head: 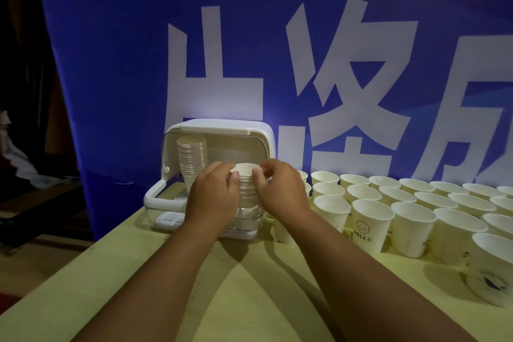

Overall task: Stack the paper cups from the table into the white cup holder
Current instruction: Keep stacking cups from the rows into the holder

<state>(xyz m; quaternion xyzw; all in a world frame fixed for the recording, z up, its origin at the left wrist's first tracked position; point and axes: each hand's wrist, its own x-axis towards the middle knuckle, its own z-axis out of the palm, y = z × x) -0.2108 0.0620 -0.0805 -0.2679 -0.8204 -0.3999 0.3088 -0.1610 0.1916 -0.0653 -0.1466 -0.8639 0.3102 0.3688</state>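
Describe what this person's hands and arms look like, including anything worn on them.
The left hand and right hand wear no gloves, and no watch, bracelet or ring shows. Both forearms are uncovered all the way down to the bottom of the frame, with no sleeve in view.

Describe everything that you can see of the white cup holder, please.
The white cup holder is a rounded box, plastic by its look, with a white top and a clear lower part. It stands upright on the table, left of the loose cups, before the blue banner. Its front is open. Inside, at the left, stands a tall cup stack. The left hand and right hand grip a second stack in the opening.
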